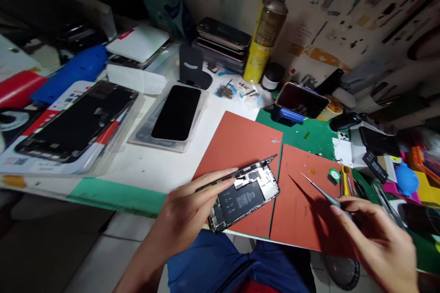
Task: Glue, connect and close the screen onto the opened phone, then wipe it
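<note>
My left hand [190, 206] grips an opened phone [245, 194] at its left end, fingers across the upper edge. Its black battery [240, 199] and bright inner metal parts face me. Along the far edge a thin dark panel [264, 162], likely the screen, stands raised at an angle. My right hand [374, 229] is closed round slim grey tweezers [323, 193]. Their fine tip points left toward the phone, a short way from it, above the orange-red mat [302, 219]. How far the tweezers' arms are apart cannot be made out.
A second phone [177, 112] lies on a clear case, left of the mats. Further left is a detached screen [82, 121] on boxes. A yellow spray can [264, 34] and a propped phone [302, 100] stand behind. Several tools and a blue blower bulb [406, 179] crowd the right.
</note>
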Demonstrator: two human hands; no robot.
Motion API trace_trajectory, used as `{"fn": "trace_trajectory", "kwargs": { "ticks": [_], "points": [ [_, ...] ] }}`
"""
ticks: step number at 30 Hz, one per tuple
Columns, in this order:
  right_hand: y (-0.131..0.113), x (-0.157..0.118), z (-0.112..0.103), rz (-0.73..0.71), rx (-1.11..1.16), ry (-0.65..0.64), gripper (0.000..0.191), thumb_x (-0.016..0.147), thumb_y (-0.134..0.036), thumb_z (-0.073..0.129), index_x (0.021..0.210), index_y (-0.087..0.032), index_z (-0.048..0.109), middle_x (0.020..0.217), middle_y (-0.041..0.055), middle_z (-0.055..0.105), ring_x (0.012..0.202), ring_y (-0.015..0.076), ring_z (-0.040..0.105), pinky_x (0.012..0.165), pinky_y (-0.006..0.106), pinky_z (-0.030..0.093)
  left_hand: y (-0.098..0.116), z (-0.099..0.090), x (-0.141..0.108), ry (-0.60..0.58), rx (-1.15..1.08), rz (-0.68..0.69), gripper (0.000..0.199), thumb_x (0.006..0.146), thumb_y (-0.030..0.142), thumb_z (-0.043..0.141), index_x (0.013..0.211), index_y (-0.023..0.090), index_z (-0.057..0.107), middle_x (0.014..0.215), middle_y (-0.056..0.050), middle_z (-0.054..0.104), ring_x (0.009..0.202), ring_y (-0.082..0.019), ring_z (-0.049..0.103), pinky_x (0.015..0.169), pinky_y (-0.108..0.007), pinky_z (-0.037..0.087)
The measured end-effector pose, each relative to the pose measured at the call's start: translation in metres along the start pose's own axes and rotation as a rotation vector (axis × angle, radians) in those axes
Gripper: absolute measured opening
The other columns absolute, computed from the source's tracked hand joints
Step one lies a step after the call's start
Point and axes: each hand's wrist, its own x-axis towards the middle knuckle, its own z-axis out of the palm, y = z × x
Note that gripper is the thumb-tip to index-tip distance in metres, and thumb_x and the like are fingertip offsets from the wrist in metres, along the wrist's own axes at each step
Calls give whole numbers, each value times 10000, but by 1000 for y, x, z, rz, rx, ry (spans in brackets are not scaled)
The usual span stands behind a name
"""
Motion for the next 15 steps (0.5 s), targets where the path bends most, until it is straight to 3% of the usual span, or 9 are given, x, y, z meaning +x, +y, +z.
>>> {"fn": "trace_trajectory", "kwargs": {
  "ticks": [4,8,13,15],
  "points": [
    [4,-25,26,-12,-92,49,107,964,-198,735,1049,-237,685,954,59,786,799,255,801,745,392,690,-2,-1,-2,23,-46,-41,474,1031,121,576,1400,383,717,1501,47,713,1270,-193,764,1062,-209,612],
    [5,-22,24,-49,-68,-8,140,981,-146,671,1071,-249,699,977,66,780,860,260,783,777,431,681,-5,-1,-4,20,3,-79,397,1034,179,607,1353,369,745,1472,47,733,1235,-195,780,1070,-205,604],
    [-4,32,16,-68,-25,-49,97,1033,-171,636,1041,-215,721,936,59,771,838,207,746,785,371,629,-8,-1,-7,14,43,-58,395,1028,165,614,1354,339,752,1461,20,740,1239,-211,778,1084,-254,623],
    [-8,67,27,-76,12,-199,159,1073,-204,587,1056,-198,745,975,71,783,872,197,744,809,356,607,-9,-1,-7,17,35,-55,410,1030,149,603,1359,346,748,1472,23,733,1250,-213,774,1091,-265,625]
  ]
}}
